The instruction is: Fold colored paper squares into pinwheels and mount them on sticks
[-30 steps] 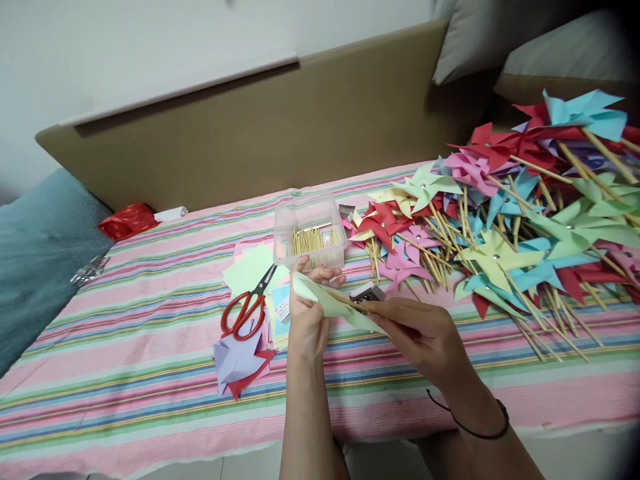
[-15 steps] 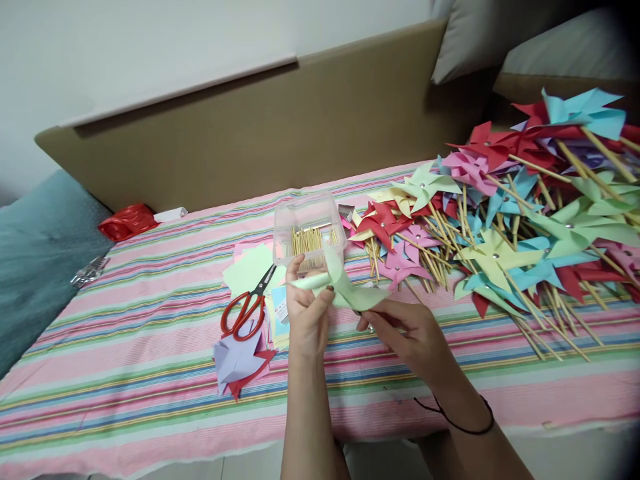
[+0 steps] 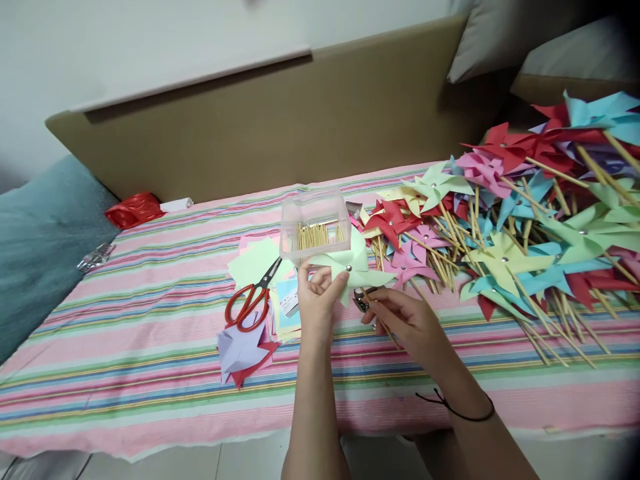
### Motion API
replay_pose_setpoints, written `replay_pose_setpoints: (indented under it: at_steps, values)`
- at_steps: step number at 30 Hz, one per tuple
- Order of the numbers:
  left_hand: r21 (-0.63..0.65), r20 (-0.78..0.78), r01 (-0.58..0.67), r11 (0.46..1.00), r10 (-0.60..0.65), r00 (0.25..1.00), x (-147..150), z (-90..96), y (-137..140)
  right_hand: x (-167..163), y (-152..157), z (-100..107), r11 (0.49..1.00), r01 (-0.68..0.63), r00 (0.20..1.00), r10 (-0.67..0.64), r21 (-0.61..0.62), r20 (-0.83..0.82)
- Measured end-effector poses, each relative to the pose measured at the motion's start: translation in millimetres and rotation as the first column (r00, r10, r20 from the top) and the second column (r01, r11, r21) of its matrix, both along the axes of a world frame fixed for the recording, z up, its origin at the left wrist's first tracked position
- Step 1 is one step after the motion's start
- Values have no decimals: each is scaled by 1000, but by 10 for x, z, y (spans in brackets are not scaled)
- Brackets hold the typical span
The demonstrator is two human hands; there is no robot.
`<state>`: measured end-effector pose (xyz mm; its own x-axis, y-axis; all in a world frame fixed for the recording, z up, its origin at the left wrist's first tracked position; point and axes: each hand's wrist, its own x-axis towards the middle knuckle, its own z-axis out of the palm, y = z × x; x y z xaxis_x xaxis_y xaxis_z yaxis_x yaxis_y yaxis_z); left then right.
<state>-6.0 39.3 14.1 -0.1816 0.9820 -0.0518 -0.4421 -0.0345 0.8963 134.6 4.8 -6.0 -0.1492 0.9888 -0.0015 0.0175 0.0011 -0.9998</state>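
A pale green paper pinwheel (image 3: 363, 273) with a silver pin head at its centre faces up, pinched at its left side by my left hand (image 3: 320, 300). My right hand (image 3: 405, 323) grips a thin wooden stick (image 3: 390, 337) just below the pinwheel; whether the two are joined cannot be made out. Small dark and shiny metal pieces (image 3: 361, 301) lie by my right fingertips, partly hidden. Beyond my left hand stands a clear plastic box (image 3: 316, 203) of short wooden sticks (image 3: 317, 237).
Red-handled scissors (image 3: 247, 307) lie left of my hands on coloured paper sheets (image 3: 255, 260), near a lilac folded paper (image 3: 240, 350). Finished pinwheels (image 3: 505, 257) pile up at the right. A red plastic bag (image 3: 134, 210) sits at the far left of the striped cloth (image 3: 165, 320).
The pinwheel has turned from edge-on to face up, so its pin head now shows. My right hand has drawn slightly away from its blades, and the stick shows in its fingers.
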Motion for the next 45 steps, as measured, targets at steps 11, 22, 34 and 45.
replay_pose_setpoints:
  at_steps: [11,22,34,45]
  values:
    - [-38,11,2,999,-2,1000,-24,-32,13,-23,-8,26,994,-84,996,83,-65,-15]
    - [-65,138,30,997,-21,990,-15,-40,0,1,-27,65,983,-110,991,98,-144,-87]
    - [-82,248,113,990,-89,965,-29,-24,-19,37,-18,82,982,-149,982,132,-119,-138]
    - [-75,324,133,988,-102,941,-8,-1,-36,55,-8,57,967,-225,961,201,-119,-189]
